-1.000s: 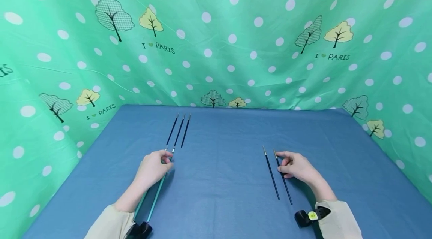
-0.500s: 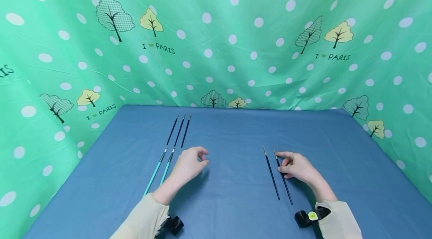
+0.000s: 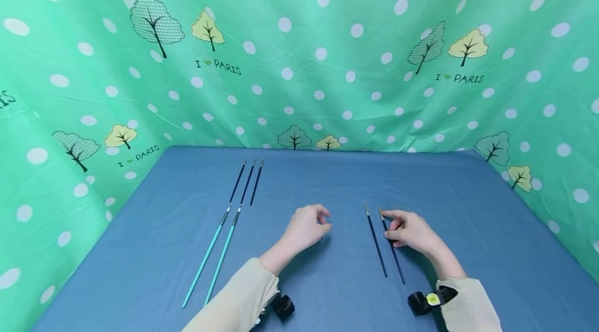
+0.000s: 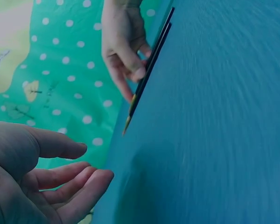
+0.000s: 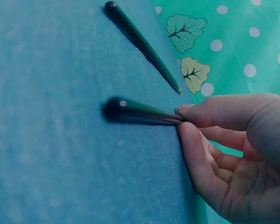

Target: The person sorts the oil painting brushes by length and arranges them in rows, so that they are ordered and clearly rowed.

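On the right side of the blue cloth lie two dark slim paintbrushes, tips pointing away. The thumb and index finger of my right hand (image 3: pixel 412 230) pinch the right-hand paintbrush (image 3: pixel 396 259); in the right wrist view its dark handle (image 5: pixel 140 113) runs to the fingertips. Just left of it lies the other dark paintbrush (image 3: pixel 376 241), untouched. My left hand (image 3: pixel 306 225) hovers over the middle of the cloth, holding nothing. Its fingers are loosely bent, with a gap between thumb and fingers in the left wrist view.
Two teal-handled paintbrushes, the left one (image 3: pixel 206 259) and the right one (image 3: pixel 223 256), lie side by side at the left. Beyond them are three short dark paintbrushes (image 3: pixel 248 181) in a row. A green dotted curtain (image 3: pixel 299 98) stands behind the blue cloth (image 3: pixel 327 176).
My left hand has left the teal paintbrushes and moved right to the middle of the cloth, so both teal brushes now show in full. My right hand has stayed in place.
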Available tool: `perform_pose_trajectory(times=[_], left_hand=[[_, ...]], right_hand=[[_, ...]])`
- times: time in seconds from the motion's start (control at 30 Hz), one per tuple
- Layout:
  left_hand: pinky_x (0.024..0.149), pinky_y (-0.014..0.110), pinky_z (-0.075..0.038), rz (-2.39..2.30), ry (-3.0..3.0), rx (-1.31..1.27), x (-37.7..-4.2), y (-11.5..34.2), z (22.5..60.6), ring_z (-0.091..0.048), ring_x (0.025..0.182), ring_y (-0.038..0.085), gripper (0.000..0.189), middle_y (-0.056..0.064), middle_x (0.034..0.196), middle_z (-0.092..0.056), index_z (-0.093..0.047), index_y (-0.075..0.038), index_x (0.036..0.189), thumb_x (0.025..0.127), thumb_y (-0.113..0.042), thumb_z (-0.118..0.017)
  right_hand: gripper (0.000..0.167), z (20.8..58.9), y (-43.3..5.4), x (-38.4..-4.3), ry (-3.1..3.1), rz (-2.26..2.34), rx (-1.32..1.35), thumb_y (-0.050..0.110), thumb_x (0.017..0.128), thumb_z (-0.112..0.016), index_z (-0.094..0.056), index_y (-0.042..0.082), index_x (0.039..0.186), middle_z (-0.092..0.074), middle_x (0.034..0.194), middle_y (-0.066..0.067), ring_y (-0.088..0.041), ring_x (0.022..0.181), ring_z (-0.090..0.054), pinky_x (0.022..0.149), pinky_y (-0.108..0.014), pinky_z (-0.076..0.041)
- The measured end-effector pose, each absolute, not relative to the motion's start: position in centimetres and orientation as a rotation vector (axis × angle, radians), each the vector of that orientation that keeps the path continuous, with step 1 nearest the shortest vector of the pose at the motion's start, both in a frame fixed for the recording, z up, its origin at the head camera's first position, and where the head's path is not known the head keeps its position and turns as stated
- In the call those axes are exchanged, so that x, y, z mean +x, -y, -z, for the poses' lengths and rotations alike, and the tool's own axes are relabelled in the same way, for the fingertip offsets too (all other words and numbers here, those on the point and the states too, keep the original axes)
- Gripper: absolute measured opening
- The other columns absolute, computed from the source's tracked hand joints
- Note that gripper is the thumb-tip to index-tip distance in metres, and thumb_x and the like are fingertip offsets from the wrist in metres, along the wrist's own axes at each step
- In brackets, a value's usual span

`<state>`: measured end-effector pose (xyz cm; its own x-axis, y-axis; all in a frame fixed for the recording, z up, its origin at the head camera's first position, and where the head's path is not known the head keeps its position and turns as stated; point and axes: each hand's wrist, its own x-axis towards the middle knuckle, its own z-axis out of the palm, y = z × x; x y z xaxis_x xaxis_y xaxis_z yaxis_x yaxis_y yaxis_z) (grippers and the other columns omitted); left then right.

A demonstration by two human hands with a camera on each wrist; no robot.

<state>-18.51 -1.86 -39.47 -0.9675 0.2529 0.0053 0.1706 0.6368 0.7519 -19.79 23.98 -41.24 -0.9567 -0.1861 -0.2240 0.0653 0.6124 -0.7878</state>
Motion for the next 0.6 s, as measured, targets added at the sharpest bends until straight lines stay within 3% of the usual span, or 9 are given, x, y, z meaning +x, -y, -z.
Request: perform_pose_trajectory(times=[0.6], left_hand=[[0.044, 0.020, -0.043, -1.330, -2.650, 0.293, -20.0, -5.0, 41.2, -0.053, 0.040, 0.008, 0.020, -0.005, 0.059, -0.056, -0.066, -0.008, 0.101, 0.083, -0.018, -0.064]], right_hand=[[0.057, 41.5, -23.9, -19.9, -2.581, 1.281, -0.085, 0.003, 0.079, -0.066, -0.044, -0.003, 0.132, -0.053, 0.079, -0.009, -0.017, 0.064, -0.056, 0.057, -0.030, -0.054]])
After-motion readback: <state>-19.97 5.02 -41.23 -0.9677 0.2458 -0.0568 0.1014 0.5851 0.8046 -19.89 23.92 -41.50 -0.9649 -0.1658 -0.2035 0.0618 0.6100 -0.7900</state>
